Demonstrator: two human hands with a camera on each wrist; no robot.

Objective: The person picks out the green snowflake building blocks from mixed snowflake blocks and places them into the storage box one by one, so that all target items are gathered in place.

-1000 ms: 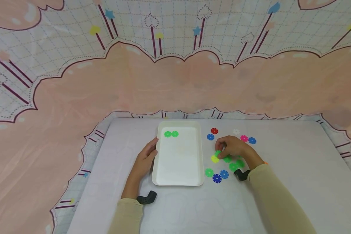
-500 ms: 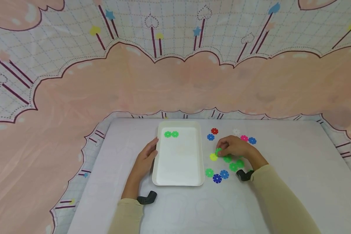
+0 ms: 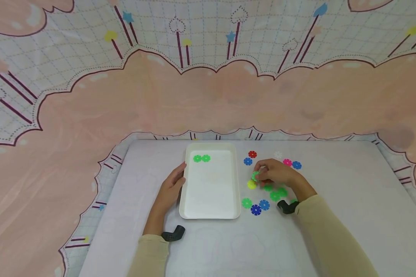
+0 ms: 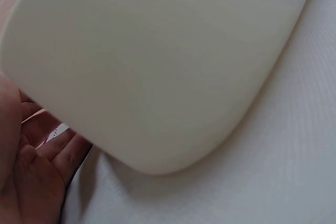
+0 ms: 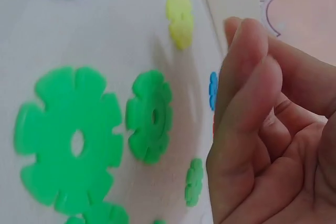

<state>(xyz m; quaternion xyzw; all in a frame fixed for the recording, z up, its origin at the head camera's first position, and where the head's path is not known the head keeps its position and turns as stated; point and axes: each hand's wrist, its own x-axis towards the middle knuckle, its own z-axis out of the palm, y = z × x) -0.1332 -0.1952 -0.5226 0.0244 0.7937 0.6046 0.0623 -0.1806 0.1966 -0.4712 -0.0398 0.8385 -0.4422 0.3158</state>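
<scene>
In the head view, my left hand [image 3: 170, 188] rests along the left side of a white tray [image 3: 209, 196], fingers and thumb touching its edge. The left wrist view shows this hand [image 4: 39, 179] partly hidden behind the tray wall [image 4: 147, 77]. Two green snowflake discs [image 3: 202, 158] lie side by side in the tray's far left corner. My right hand [image 3: 275, 172] pinches a green snowflake disc [image 3: 255, 176] over the loose pieces. In the right wrist view, its fingertips [image 5: 270, 77] press together and hide that disc. A yellow disc [image 3: 251, 184] lies just below.
Right of the tray lie red [image 3: 252, 154], blue [image 3: 247, 161], pink [image 3: 287, 162] and white [image 3: 278, 154] discs. Several green discs [image 3: 275, 196] are under the right wrist. Nearer me sit a green [image 3: 247, 203] and a dark blue disc [image 3: 255, 209]. A patterned cloth hangs behind the table.
My right hand has shifted slightly, raising the green disc a little away from the others. The yellow disc has moved slightly away from me. The left hand stays against the tray.
</scene>
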